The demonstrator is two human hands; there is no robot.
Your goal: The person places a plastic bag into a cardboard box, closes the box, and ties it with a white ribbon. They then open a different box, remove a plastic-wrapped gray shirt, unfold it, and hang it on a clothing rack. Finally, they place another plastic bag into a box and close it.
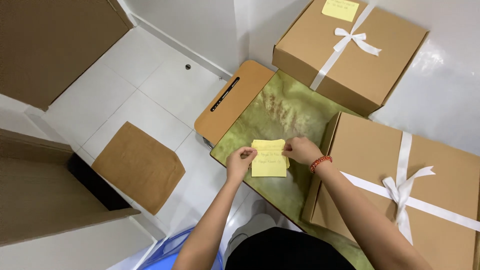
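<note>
— White floor tiles (150, 95) are seen beneath a small desk (280, 115) covered in green marbled film. What is being handled?

— A yellow sticky note (269, 159) is pinched at its upper edge: the left hand (239, 162) is closed on its left corner, the right hand (301, 150) on its right. It seems to be peeled from a pad; a steady pull would be called for.

— And the packages?

— Two brown boxes tied with white ribbon are seen: one (400, 185) just right of the note, another (350, 55) farther back, bearing a yellow note (340, 9).
</note>
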